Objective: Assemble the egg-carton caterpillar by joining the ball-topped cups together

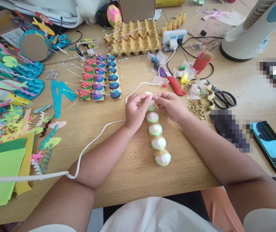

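A strip of egg-carton cups (158,144), painted white with green rims and small yellow marks, lies lengthwise in front of me. Over its far end my left hand (138,108) is pinched, thumb against forefinger. My right hand (168,103) is pinched just beside it, the fingertips of both hands nearly touching. Whatever sits between the fingertips is too small to make out. The far cups are partly hidden behind my hands. A white cable (89,144) runs across my left forearm and behind my left hand.
Rows of painted cups with pins (99,77) stand left of centre, egg cartons (138,37) behind. To the right are a red-handled tool (176,86), a red cup (202,62), scissors (223,96) and a phone (273,145). Coloured paper (4,167) lies at the left.
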`<action>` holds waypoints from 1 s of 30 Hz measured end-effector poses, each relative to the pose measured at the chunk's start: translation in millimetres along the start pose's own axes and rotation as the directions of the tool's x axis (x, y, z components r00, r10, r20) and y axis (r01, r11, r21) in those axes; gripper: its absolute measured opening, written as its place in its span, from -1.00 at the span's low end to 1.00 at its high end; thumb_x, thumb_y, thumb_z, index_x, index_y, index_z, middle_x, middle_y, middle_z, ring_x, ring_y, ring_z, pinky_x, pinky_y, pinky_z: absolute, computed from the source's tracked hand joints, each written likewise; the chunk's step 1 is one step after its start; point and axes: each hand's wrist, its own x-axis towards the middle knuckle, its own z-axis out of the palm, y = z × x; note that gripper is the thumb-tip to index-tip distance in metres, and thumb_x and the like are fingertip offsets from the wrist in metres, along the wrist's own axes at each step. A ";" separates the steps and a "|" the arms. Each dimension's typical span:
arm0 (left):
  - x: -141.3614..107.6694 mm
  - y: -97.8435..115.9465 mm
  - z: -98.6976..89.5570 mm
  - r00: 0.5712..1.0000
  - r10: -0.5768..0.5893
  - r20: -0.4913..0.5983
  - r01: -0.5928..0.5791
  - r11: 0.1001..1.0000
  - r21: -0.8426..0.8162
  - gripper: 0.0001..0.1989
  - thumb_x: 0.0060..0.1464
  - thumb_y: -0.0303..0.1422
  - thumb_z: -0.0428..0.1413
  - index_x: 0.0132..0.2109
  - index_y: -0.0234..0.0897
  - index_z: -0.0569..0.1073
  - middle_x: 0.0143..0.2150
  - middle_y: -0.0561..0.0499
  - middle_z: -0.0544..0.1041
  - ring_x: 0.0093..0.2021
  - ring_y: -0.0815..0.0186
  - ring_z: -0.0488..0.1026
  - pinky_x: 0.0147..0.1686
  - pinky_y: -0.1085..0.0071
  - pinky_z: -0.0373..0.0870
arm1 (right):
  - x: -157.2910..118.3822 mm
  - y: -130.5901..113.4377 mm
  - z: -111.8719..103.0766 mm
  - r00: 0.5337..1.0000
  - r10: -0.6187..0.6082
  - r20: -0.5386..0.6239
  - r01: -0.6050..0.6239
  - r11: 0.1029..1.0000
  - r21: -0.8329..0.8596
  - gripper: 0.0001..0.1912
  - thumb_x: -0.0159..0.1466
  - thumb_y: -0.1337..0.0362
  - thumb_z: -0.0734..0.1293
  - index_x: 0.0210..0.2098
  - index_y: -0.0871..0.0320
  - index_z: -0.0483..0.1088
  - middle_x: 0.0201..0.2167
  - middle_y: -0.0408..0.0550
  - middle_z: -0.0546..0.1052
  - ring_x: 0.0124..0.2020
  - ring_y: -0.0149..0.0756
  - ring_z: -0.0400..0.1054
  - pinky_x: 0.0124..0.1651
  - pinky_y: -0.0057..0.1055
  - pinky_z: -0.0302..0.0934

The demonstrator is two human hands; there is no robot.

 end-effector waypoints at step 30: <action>19.0 -22.1 -3.5 0.924 -0.204 -0.322 0.185 0.979 -0.088 -0.79 0.45 -0.15 0.13 -0.06 -0.15 0.55 -0.09 -0.03 0.67 -0.04 0.28 0.61 0.06 0.37 0.56 | 4.0 9.6 -11.3 0.923 -0.364 -0.126 0.279 0.858 -0.431 -0.55 0.39 -0.19 0.44 -0.32 0.07 0.52 -0.51 -0.20 0.34 -0.41 -0.33 0.17 -0.26 -0.31 0.06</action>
